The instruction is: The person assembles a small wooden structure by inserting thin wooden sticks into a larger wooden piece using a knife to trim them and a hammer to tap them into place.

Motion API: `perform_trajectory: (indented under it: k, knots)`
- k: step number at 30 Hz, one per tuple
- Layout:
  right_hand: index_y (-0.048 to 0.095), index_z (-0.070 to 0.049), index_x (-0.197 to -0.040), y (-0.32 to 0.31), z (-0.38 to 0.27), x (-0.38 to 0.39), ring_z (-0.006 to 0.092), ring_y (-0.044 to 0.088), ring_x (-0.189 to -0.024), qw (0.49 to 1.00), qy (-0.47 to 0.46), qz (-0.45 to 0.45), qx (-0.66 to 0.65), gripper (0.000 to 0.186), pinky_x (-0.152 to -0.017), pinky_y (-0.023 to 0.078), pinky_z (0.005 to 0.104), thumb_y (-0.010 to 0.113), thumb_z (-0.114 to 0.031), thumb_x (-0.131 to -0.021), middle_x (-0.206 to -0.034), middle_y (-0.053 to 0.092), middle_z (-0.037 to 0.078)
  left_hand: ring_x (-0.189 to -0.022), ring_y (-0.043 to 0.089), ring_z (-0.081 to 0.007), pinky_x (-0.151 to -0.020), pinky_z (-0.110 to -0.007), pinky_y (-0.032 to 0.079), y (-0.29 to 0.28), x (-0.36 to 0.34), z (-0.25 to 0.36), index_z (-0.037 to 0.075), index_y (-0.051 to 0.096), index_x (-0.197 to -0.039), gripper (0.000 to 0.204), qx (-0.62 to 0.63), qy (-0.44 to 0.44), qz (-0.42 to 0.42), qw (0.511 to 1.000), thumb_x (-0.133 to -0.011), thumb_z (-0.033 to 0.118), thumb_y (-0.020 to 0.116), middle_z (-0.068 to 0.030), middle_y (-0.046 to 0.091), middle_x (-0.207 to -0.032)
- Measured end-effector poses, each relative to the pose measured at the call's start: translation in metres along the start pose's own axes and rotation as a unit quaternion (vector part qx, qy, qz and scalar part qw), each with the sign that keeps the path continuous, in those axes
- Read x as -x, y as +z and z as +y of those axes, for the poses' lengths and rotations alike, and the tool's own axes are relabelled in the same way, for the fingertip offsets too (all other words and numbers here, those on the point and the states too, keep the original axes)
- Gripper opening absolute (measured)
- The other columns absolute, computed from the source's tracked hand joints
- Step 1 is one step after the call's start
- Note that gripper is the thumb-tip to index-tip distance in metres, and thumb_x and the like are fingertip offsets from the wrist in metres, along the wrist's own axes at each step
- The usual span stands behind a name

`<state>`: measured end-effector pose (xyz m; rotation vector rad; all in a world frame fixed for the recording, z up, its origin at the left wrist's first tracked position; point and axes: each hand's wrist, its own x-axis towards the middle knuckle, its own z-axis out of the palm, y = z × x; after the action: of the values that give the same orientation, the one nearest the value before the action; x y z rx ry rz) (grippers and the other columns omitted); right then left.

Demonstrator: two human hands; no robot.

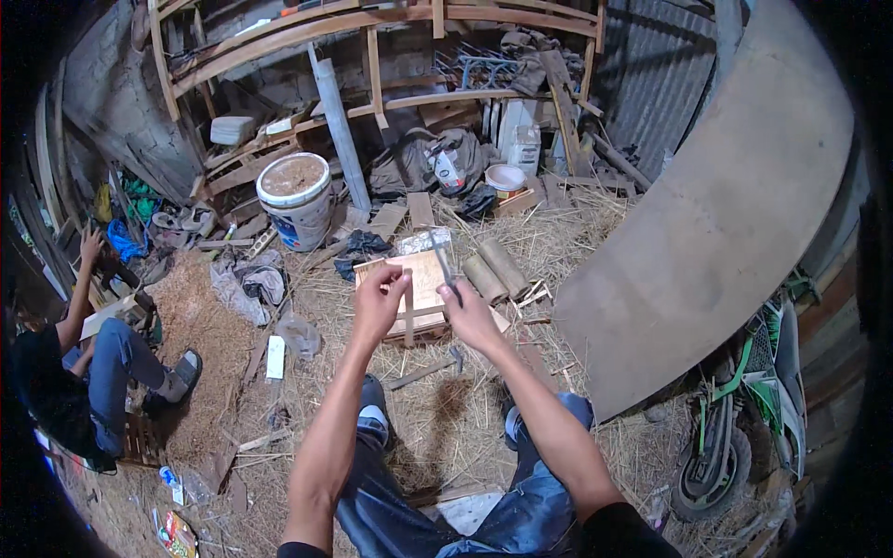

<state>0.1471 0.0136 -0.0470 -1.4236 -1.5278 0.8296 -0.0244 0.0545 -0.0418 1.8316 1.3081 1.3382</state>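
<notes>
two hands (379,302) (468,314), one knife (441,258), two bamboo tubes (493,270)

Black short sleeves, bare forearms — dark blue jeans, sneakers.

Worn on the head, looking steeply down and forward over a straw-covered floor (446,409). Wide fisheye, so straight edges bend near the rim and dark corners ring the frame. Close to the body: forearms entering from the lower edge, left hand (379,302) and right hand (468,314) meeting near the centre, knees in jeans (409,511) at the bottom. Farther off, wooden racks (372,28) along the top, a seated person (84,372) at the left edge, a curved board (726,214) at right. Only one view, nothing shared.
</notes>
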Motion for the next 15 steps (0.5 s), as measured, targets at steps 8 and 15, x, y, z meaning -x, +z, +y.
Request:
perform_trajectory:
  k: [8,15]
  knots:
    - [0.055,-0.002,-0.101,-0.009,-0.012,0.001,0.0335,0.06,-0.072,0.995,-0.079,0.051,-0.019,0.029,-0.065,0.045,0.039,0.043,-0.027,-0.092,-0.078,0.06,0.021,-0.089,0.06,-0.0154,-0.076,-0.029,0.047,0.008,0.001,-0.007,0.002,0.062,-0.099,0.019,0.105,-0.064,-0.089,0.988,-0.084,0.014,0.061,-0.0074,0.063,-0.092]
    - [0.056,-0.004,-0.105,0.001,-0.017,0.002,0.026,0.056,-0.058,0.996,-0.089,0.021,-0.022,0.025,-0.059,0.042,0.0366,0.044,-0.021,-0.092,-0.064,0.056,0.015,-0.085,0.059,-0.0135,-0.077,-0.027,0.048,0.009,0.0,0.001,0.001,0.055,-0.107,0.026,0.283,-0.099,-0.066,0.952,-0.089,0.019,0.057,-0.0065,0.06,-0.09]
